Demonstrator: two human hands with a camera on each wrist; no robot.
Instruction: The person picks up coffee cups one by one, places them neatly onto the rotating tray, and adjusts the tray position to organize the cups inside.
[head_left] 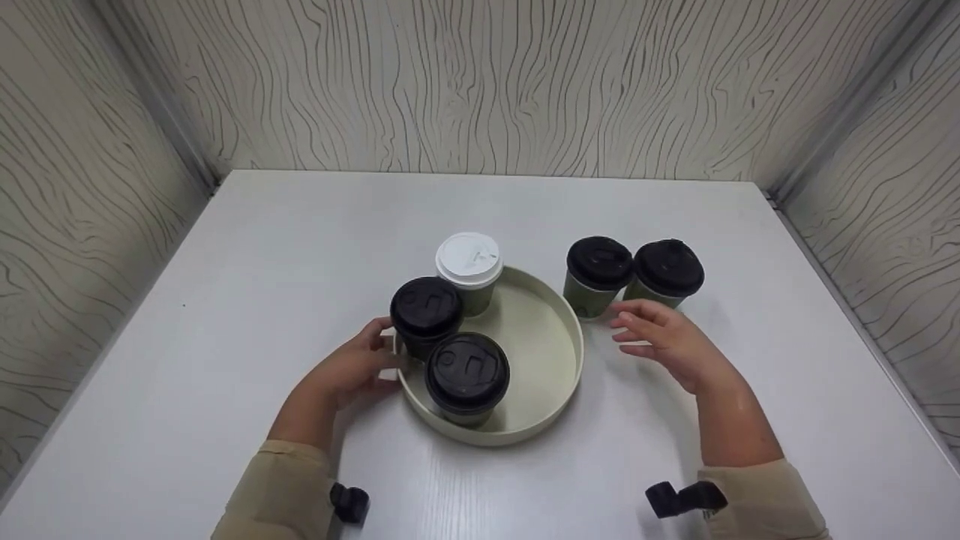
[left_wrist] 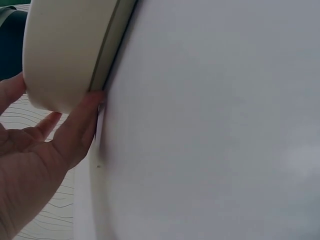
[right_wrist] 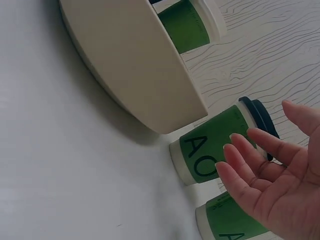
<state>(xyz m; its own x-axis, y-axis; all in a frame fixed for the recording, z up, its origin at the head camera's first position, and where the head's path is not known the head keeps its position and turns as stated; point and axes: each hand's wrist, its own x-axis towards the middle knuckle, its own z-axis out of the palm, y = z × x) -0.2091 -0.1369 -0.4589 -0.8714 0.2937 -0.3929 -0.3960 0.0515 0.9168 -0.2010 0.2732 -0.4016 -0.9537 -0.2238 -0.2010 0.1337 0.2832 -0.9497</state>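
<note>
A round cream tray [head_left: 541,360] carries three lidded paper cups: a white-lidded cup [head_left: 469,260] at the back, a black-lidded cup [head_left: 426,307] at the left and another black-lidded cup [head_left: 466,371] in front. My left hand [head_left: 364,364] is against the tray's outer left side. In the left wrist view its fingers [left_wrist: 75,127] touch the wall and lower edge. To the right, my right hand [head_left: 667,341] has loosely spread fingers and holds nothing. Its fingertips are close to a green cup with a black lid [right_wrist: 215,145]; a second green cup [right_wrist: 232,217] stands beside that one.
The white table [head_left: 300,225] extends around the tray. Wood-grain patterned panels [head_left: 480,90] enclose it at the back and both sides. Beige sleeves [head_left: 277,487] with black wrist mounts [head_left: 350,502] show at the near side.
</note>
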